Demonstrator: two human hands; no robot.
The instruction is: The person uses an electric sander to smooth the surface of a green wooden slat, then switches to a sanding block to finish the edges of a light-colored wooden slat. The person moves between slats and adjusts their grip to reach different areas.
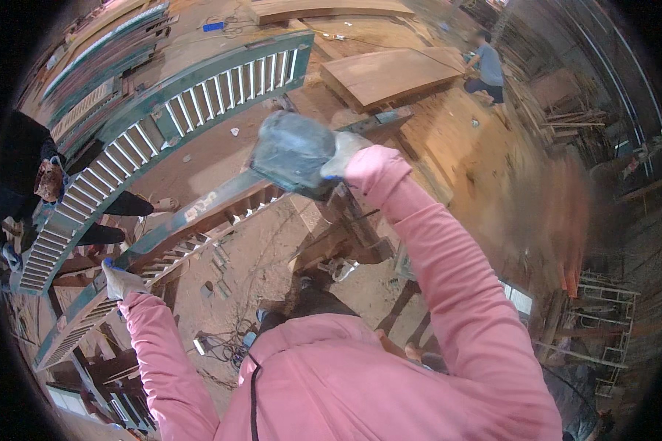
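Observation:
A long green louvered shutter (171,231) with narrow slats slopes from lower left toward the centre, in front of me. My left hand (124,281), in a pale glove with blue on it, grips its green edge at the left. My right hand (345,154), gloved too, holds a dark grey-blue blocky thing (294,152) above the upper part of the same shutter. That block is smeared by motion, and its kind cannot be made out. Part of the shutter lies hidden behind it.
Beyond stands a second green shutter (159,132) with pale slats; a person in dark clothes (38,165) is at its left. Thick wooden slabs (390,73) lie at the back. Another person (487,67) crouches to the right. Cables (232,345) and offcuts litter the ground.

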